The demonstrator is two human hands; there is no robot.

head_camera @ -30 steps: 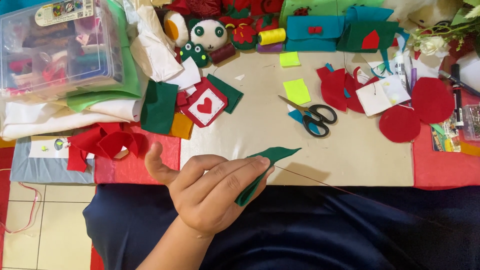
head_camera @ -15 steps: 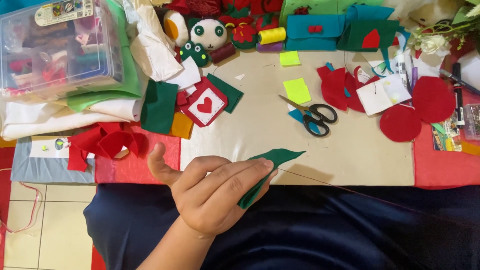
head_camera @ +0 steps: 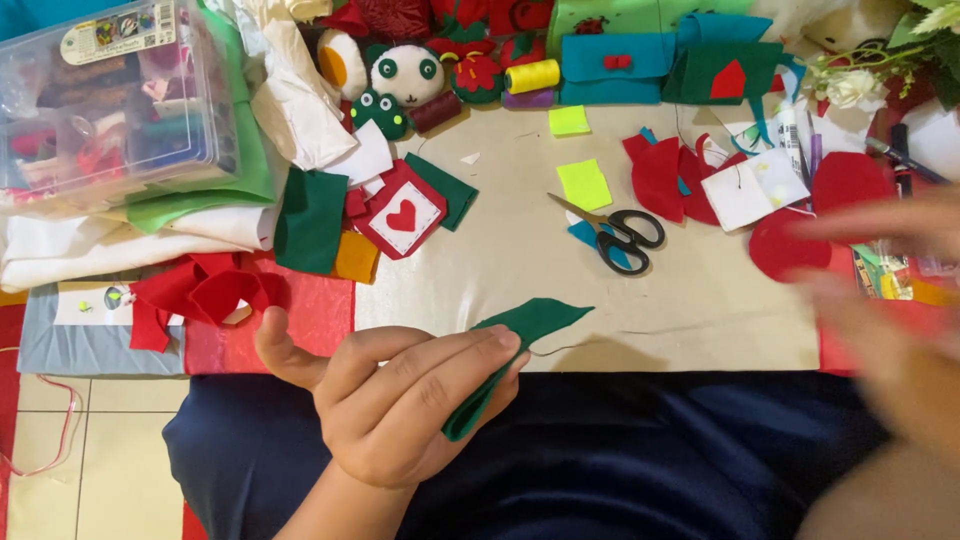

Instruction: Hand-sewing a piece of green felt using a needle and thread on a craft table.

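My left hand (head_camera: 400, 400) holds a dark green felt leaf piece (head_camera: 525, 325) over my lap at the near edge of the beige work board (head_camera: 520, 270); the fingers fold the felt against the palm, and a thin thread trails from it to the right. My right hand (head_camera: 880, 290) is at the right side, blurred with motion, fingers spread over the red felt circles (head_camera: 775, 245). It holds nothing that I can make out. Black-handled scissors (head_camera: 615, 232) lie on the board beyond the leaf.
A clear plastic box of supplies (head_camera: 110, 100) stands at the far left on folded white and green cloth. Felt scraps, a red heart patch (head_camera: 402, 215), yellow notes, thread spools (head_camera: 532, 76), stuffed felt toys and teal pouches crowd the far edge. Pens lie at the right.
My right hand has come into view from the right, moving fast across the red felt circles. My left hand with the green leaf has shifted only slightly.
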